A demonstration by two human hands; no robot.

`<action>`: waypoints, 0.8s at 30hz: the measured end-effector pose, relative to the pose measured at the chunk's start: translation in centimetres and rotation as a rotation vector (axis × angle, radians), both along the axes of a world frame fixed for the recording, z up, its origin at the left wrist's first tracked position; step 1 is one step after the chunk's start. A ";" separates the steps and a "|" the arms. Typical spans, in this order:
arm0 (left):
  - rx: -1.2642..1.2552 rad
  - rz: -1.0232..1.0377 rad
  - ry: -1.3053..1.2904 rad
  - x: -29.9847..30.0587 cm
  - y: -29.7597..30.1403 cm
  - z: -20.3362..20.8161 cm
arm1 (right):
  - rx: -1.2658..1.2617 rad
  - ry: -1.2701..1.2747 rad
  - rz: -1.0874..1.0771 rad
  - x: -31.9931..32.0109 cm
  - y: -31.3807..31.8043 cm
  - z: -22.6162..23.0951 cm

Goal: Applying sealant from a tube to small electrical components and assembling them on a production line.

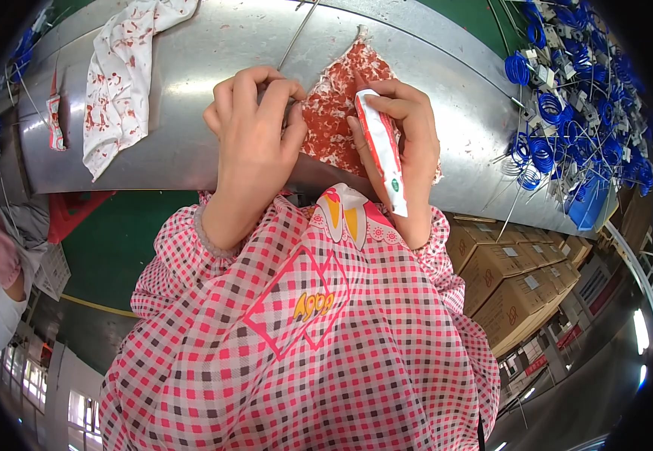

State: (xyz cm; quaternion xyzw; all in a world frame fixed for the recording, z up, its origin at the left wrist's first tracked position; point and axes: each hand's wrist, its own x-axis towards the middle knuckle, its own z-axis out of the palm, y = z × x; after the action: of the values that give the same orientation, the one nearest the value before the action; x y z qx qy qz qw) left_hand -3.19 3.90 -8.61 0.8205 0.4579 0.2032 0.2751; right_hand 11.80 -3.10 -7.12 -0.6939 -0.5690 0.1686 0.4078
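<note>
My right hand [409, 124] grips a white and red squeeze tube [379, 146] with a reddish pointed nozzle. The nozzle points away from me, over a red cloth [334, 113] smeared with white, which lies on the metal bench. To the left of the cloth, my left hand [255, 124] is closed, its thumb and index finger pinched together. What is between those fingers is mostly hidden. A thin metal rod [298, 36] runs from the far edge of the picture down to the left fingers, and its lower end disappears behind them.
On the grey metal bench [191, 143], a white cloth with red stains [120, 83] and another red and white tube [55, 120] lie at left. Blue coiled tubes with pale blocks [552, 105] pile up at right. Cardboard boxes [514, 293] stand below right; a person's sleeve [3, 240] shows left.
</note>
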 end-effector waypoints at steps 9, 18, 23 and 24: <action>0.012 -0.005 -0.004 0.1 0.1 -0.1 | 0.002 -0.018 0.089 0.0 -0.5 0.2; -0.022 0.005 0.027 0.1 0.0 0.0 | -0.016 -0.075 0.081 0.3 -0.5 0.1; 0.010 -0.001 -0.020 0.1 0.0 -0.2 | -0.049 0.337 -0.142 0.0 0.1 1.1; 0.009 0.001 -0.017 0.2 0.0 -0.2 | -0.141 0.449 -0.228 0.1 0.4 1.9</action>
State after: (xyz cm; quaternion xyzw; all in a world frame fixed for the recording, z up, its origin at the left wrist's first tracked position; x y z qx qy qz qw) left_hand -3.04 3.89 -8.83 0.8197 0.4552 0.2125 0.2752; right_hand 11.94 -2.70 -5.24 -0.7254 -0.3695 0.3104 0.4908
